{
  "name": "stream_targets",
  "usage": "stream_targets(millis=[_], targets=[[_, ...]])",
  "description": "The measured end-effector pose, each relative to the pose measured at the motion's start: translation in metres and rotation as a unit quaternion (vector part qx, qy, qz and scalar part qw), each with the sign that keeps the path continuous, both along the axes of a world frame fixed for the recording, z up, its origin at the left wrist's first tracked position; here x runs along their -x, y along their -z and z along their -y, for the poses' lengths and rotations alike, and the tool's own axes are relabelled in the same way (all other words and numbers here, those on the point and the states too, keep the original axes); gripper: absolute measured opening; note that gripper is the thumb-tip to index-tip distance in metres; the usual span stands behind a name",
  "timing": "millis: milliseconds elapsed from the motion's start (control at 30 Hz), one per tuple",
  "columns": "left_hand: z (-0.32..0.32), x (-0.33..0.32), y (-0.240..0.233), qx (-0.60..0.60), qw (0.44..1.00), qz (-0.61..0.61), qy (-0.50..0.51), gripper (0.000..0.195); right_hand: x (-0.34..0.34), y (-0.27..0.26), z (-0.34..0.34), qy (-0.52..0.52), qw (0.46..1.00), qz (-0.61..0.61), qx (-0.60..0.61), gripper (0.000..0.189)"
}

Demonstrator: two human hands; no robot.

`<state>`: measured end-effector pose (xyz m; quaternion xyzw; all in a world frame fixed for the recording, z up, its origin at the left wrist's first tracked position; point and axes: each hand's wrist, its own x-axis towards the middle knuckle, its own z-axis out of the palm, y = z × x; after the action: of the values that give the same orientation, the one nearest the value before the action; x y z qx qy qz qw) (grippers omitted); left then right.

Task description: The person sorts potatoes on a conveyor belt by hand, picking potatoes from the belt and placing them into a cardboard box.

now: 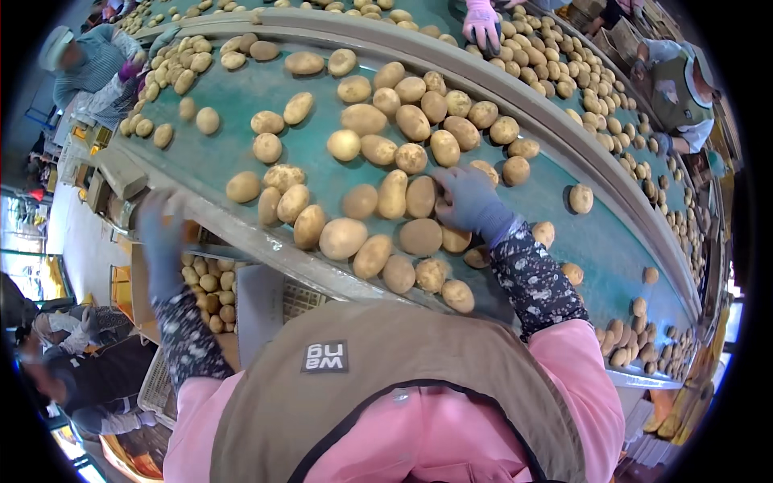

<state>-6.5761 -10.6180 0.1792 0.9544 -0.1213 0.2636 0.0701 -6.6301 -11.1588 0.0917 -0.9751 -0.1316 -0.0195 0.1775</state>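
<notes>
Many potatoes (363,119) lie spread over a green conveyor belt (338,72) in front of me. My right hand (468,199), in a grey-blue glove, rests among them with its fingers at the right side of a brownish potato (421,197); whether it grips it I cannot tell. My left hand (163,226), gloved alike and somewhat blurred, is over the near side of the belt, above the edge of an open cardboard box (141,284) holding potatoes. The fingers of that hand point away from me, and no potato shows in it.
A metal rail (266,234) borders the belt's near side. A curved divider (483,78) separates it from a farther belt, where a co-worker's pink-gloved hand (482,27) touches potatoes. Other people stand at left and right. A plastic crate (158,386) is at lower left.
</notes>
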Motion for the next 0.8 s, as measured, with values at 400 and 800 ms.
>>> stream_targets(millis=[400, 800], targets=[[0.185, -0.117, 0.067, 0.051, 0.970, -0.231, -0.050, 0.074, 0.198, 0.064, 0.305, 0.378, 0.913, -0.133, 0.074, 0.020], [0.292, -0.091, 0.104, 0.256, 0.898, -0.258, 0.249, 0.064, 0.117, 0.011, 0.270, 0.271, 0.938, 0.166, -0.137, 0.026]])
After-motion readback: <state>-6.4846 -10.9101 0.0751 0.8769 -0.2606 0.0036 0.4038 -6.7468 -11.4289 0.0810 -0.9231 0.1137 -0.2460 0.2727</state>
